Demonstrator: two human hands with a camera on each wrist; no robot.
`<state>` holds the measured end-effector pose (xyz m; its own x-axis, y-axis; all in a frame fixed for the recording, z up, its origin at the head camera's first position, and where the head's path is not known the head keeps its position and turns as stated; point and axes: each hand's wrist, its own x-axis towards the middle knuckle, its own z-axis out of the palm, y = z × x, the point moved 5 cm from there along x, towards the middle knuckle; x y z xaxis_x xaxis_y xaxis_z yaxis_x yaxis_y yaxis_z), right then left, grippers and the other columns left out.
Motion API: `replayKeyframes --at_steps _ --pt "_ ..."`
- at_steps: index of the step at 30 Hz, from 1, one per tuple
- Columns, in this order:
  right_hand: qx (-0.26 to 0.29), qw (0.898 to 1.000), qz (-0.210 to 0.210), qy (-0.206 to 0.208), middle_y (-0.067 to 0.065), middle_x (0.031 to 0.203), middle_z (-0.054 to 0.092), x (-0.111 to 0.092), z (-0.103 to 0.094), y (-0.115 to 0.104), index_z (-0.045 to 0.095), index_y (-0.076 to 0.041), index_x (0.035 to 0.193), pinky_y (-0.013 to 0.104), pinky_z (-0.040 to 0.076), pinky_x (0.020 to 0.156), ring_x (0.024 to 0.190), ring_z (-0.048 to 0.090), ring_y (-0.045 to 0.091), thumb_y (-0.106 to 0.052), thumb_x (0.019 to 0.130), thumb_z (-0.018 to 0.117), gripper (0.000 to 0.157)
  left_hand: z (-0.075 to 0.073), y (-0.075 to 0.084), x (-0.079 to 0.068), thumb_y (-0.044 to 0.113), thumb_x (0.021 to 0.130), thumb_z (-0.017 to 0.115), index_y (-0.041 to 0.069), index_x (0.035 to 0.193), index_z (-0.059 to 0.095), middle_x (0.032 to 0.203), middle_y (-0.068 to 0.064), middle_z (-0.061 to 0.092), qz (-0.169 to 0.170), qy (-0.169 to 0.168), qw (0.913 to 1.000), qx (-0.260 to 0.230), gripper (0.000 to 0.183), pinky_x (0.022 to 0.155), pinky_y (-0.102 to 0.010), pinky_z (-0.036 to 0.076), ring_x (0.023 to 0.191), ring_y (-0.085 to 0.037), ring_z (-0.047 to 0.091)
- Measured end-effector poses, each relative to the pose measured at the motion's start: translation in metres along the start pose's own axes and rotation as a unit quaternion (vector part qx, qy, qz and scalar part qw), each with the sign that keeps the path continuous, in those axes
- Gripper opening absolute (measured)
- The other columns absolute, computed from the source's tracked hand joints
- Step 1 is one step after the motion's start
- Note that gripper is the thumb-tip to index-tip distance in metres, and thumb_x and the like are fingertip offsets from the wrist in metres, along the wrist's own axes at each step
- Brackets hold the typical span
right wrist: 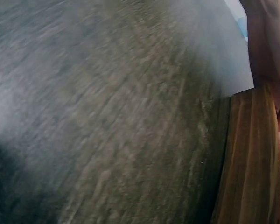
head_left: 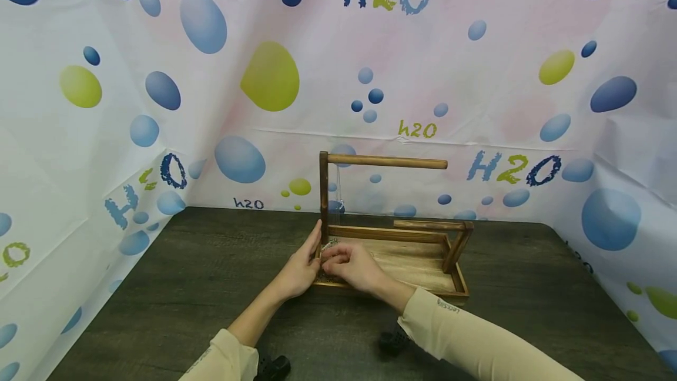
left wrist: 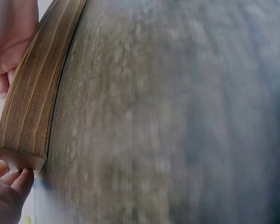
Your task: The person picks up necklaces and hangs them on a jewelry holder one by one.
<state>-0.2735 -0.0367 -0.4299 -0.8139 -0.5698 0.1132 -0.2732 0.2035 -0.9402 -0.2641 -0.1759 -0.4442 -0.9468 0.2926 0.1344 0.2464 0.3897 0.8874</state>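
Note:
A wooden jewellery stand (head_left: 391, 163) has a tall post, a crossbar and a shallow tray (head_left: 412, 257). Fine chains (head_left: 339, 193) hang from the crossbar near the post. Small silvery jewellery (head_left: 330, 243) lies in the tray's left end, partly hidden by hands. My left hand (head_left: 300, 269) rests against the tray's left side, fingers stretched toward the post. Over the left end, my right hand (head_left: 355, 264) has bent fingers and seems to pinch a fine chain; its fingertips hide most of it. Both wrist views show the tray's front wall (left wrist: 32, 93) close up.
A second, lower bar (head_left: 431, 226) on a slanted post stands at the tray's right end. Dark wooden tabletop (head_left: 211, 269) surrounds the stand. Behind hangs a white sheet (head_left: 328, 34) with coloured drops. Dark footwear (head_left: 272, 366) shows at the bottom edge.

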Motion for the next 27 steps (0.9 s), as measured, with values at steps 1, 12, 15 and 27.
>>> replayKeyframes --at_steps 1,12,15,27 --pt "-0.017 1.0 -0.006 0.001 0.021 0.097 0.073 0.0 0.0 0.0 0.069 0.01 0.115 0.03 0.057 0.072 0.087 0.072 0.03 0.0 0.093 0.067 0.024 0.0 0.0 0.0 -0.015 0.095 0.043 0.023 0.164 0.003 0.164 -0.021 0.016 0.001 0.001 1.0 0.001 0.088 0.057 -0.029 0.039 0.143 -0.036 0.034" --pt "-0.103 0.994 0.03 -0.02 0.015 0.088 0.072 0.004 0.005 0.004 0.074 0.006 0.102 0.022 0.051 0.062 0.07 0.064 0.009 0.005 0.088 0.068 0.016 0.0 0.0 -0.001 -0.015 0.095 0.042 0.023 0.164 0.003 0.164 -0.02 0.016 -0.001 0.003 1.0 -0.002 0.088 0.052 -0.027 0.036 0.143 -0.035 0.034" --pt "-0.116 0.992 0.035 -0.027 0.013 0.086 0.072 0.005 0.006 0.004 0.075 0.006 0.1 0.022 0.05 0.06 0.067 0.062 0.007 0.007 0.086 0.067 0.016 0.0 -0.001 0.0 -0.015 0.095 0.042 0.024 0.164 0.003 0.164 -0.02 0.016 -0.005 0.003 1.0 -0.004 0.088 0.049 -0.025 0.034 0.138 -0.036 0.039" --pt "-0.174 0.983 0.016 -0.055 0.006 0.075 0.071 0.011 0.008 0.002 0.076 0.004 0.086 0.02 0.04 0.055 0.058 0.049 0.006 0.013 0.082 0.064 0.015 0.001 -0.003 0.0 -0.016 0.094 0.041 0.026 0.164 0.004 0.164 -0.019 0.016 -0.005 0.006 0.9999 -0.011 0.089 0.047 -0.024 0.033 0.134 -0.037 0.041"
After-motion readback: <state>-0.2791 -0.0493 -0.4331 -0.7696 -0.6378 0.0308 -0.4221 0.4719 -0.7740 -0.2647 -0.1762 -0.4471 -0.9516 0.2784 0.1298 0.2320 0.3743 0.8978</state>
